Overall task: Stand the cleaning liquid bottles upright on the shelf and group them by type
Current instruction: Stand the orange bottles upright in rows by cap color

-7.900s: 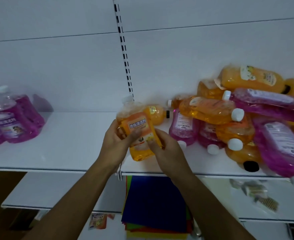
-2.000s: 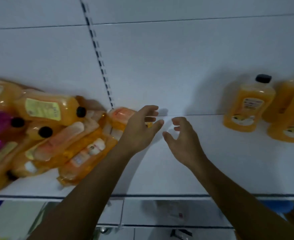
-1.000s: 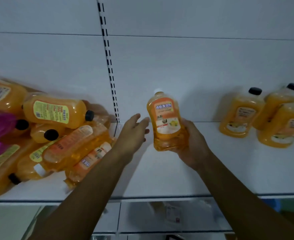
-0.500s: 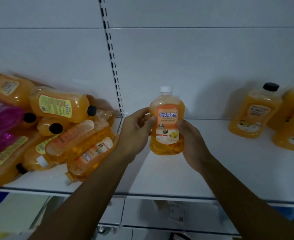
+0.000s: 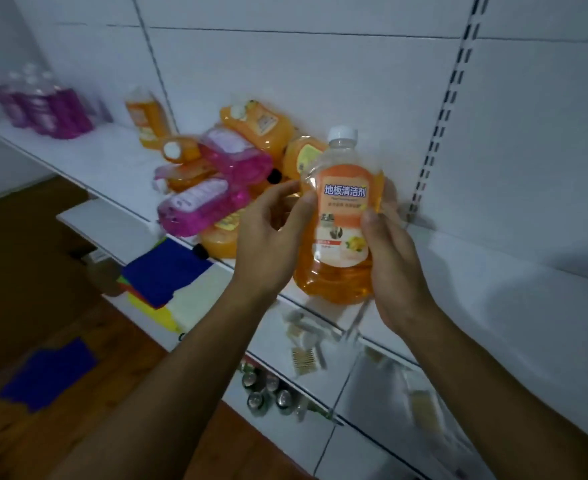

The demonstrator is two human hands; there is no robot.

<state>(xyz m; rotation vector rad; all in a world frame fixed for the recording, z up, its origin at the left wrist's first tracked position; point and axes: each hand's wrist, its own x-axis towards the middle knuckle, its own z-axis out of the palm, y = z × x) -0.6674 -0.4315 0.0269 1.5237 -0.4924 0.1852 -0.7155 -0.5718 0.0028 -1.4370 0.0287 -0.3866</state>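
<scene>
One orange bottle (image 5: 342,216), white cap up, label reading 地板清洁剂, is held upright above the shelf (image 5: 514,306) front edge. The right hand (image 5: 394,268) fingers curl round its side; the left hand (image 5: 268,237) fingertips pinch its label edge. A tumbled pile (image 5: 223,181) lies just left, count unclear; purple bottles (image 5: 39,102) stand upright far left. Bare shelf lies to the right.

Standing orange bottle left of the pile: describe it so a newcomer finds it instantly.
Follow the white shelf from the purple bottles at its far left toward the heap of toppled bottles. Just before the heap, against the back wall, stands the lone orange bottle. It is the only orange one upright there; the heap's lie flat.
</scene>
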